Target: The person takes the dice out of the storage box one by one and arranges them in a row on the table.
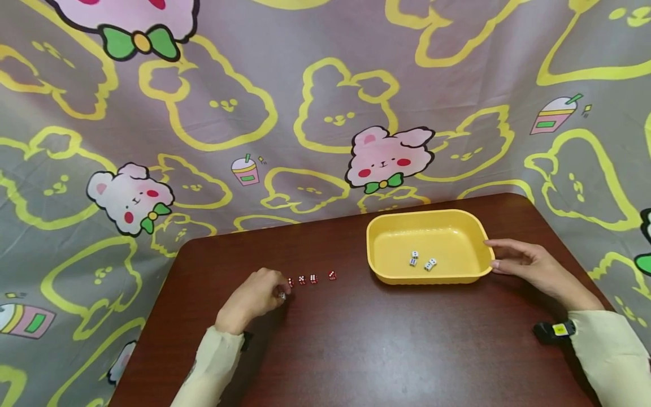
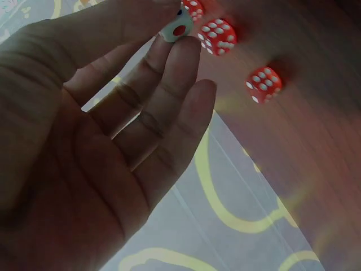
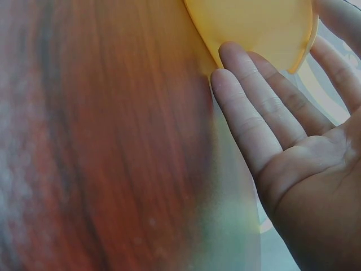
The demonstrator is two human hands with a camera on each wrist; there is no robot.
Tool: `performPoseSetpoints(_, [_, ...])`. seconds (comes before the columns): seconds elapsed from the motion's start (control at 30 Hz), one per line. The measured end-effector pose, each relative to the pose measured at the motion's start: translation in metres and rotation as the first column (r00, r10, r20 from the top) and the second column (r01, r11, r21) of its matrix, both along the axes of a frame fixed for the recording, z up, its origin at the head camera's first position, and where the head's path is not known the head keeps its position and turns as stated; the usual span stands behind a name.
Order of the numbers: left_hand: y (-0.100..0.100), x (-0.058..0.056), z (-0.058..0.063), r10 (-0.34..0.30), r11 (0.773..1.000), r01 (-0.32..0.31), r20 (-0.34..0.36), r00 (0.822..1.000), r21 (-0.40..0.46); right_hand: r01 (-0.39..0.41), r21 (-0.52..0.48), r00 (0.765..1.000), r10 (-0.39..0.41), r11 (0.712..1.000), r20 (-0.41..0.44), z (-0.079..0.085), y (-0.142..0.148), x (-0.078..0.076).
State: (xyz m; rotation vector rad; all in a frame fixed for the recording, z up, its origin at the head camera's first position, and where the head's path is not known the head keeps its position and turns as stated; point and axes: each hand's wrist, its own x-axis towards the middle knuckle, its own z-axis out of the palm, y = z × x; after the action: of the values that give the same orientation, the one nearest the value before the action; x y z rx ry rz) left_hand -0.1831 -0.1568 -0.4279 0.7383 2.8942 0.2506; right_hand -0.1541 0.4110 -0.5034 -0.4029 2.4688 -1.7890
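My left hand (image 1: pixel 259 297) pinches a white die (image 2: pixel 179 29) between thumb and fingertips, low over the table at the left end of a row of red dice. Several red dice with white pips stand in that row; one red die (image 1: pixel 332 275) sits a little apart at its right end. Over on the right, my right hand (image 1: pixel 534 271) touches the right rim of a yellow tray (image 1: pixel 376 270), its fingers mostly straight. In the right wrist view three fingers (image 3: pixel 259 107) extend beside the tray's outer wall. Several white dice (image 1: pixel 430 264) lie together on the tray's floor.
The dark wooden table (image 1: pixel 386 345) has rounded far corners. A patterned cloth (image 1: pixel 305 113) with yellow outlines and bunny faces hangs close behind it and along both sides. A black wrist strap (image 1: pixel 551 332) sits on the right wrist.
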Motion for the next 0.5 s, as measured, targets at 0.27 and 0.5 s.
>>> performPoseSetpoints(0.27, [-0.014,0.000,-0.004,0.047,0.999,-0.048,-0.017,0.999,-0.027,-0.009,0.001,1.000,0.009,1.000,0.019,0.002,-0.001,0.000])
performPoseSetpoints(0.5, [-0.026,0.001,-0.008,0.086,0.995,-0.087,-0.033,0.996,-0.049,-0.005,0.007,1.000,0.005,1.000,0.012,0.002,0.000,-0.001])
